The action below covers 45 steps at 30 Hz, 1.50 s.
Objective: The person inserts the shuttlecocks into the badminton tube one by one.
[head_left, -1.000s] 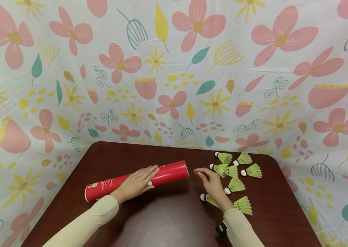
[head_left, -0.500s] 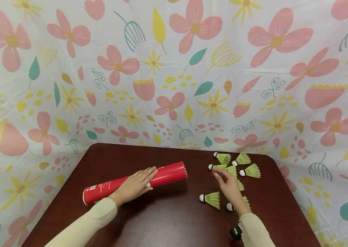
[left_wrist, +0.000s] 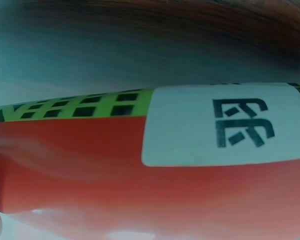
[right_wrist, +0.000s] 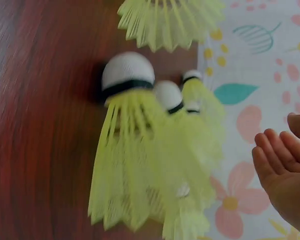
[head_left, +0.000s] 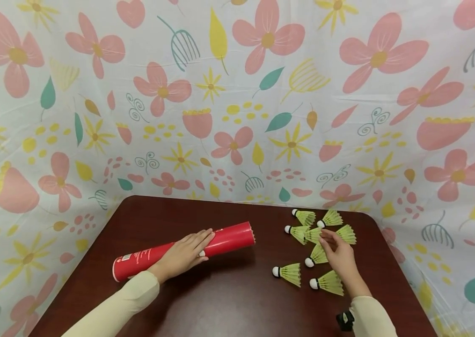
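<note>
My left hand [head_left: 181,257] grips the middle of a long red shuttlecock tube [head_left: 234,238], palm down with fingers over its top. The tube's right end is tipped up off the table. Its white label [left_wrist: 190,145] fills part of the left wrist view. My right hand [head_left: 342,262], fingers loosely bent, hovers over the shuttlecocks at the right, with nothing seen in it. Nearest is a yellow shuttlecock [head_left: 318,254] with a white cork, partly behind the fingers. Closer to me lie two more, one shuttlecock [head_left: 291,273] to the left and another shuttlecock [head_left: 331,283] to the right.
Several more yellow shuttlecocks, such as the far shuttlecock [head_left: 306,217], cluster near the back right edge, some overlapping. The dark brown table [head_left: 237,299] has a floral cloth [head_left: 220,117] hanging behind it and at both sides.
My right hand has moved right, away from the tube's open end, across the shuttlecocks. Those it covered nearer to me now show. My left hand and the tube stay nearly still.
</note>
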### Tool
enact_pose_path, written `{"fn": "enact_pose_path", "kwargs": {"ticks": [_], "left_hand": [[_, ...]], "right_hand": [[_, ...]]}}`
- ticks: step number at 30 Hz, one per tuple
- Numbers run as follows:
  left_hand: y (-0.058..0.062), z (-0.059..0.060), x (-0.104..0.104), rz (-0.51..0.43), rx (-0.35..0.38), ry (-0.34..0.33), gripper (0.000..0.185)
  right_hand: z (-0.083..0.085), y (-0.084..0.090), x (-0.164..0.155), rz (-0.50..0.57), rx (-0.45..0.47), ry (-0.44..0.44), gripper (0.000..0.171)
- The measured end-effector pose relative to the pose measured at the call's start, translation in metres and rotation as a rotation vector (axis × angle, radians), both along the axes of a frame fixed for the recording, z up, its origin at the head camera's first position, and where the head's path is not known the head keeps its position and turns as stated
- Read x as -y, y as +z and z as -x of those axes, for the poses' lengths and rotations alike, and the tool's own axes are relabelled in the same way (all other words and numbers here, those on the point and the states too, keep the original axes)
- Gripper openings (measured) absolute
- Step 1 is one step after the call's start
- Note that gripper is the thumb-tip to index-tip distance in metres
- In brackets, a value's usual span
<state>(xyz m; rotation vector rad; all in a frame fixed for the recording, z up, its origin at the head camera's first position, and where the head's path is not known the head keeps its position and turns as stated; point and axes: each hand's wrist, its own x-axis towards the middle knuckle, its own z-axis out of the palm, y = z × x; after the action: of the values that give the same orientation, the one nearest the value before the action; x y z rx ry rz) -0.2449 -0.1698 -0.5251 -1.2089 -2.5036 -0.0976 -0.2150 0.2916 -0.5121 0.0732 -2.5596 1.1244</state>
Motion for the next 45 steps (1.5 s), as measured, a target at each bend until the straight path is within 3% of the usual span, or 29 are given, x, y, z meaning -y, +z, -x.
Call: {"fn": "enact_pose_path", "kwargs": {"ticks": [8,16,27,45], "left_hand": [[-0.003,0.0,0.003,0.007,0.032,0.013,0.088],[-0.003,-0.001,0.002,0.021,0.046,0.031,0.086],[-0.002,0.001,0.002,-0.001,-0.027,-0.006,0.084],[-0.003,0.003,0.002,0.007,-0.044,0.008,0.084]], "right_hand": [[-0.009,-0.002,-0.02,-0.019,0.135,0.003,0.042],[-0.011,-0.011,-0.03,-0.079,0.23,-0.012,0.038],[-0.014,-0.02,-0.037,-0.09,0.264,-0.066,0.027],[-0.014,-0.021,-0.037,-0.115,0.162,-0.062,0.015]]}}
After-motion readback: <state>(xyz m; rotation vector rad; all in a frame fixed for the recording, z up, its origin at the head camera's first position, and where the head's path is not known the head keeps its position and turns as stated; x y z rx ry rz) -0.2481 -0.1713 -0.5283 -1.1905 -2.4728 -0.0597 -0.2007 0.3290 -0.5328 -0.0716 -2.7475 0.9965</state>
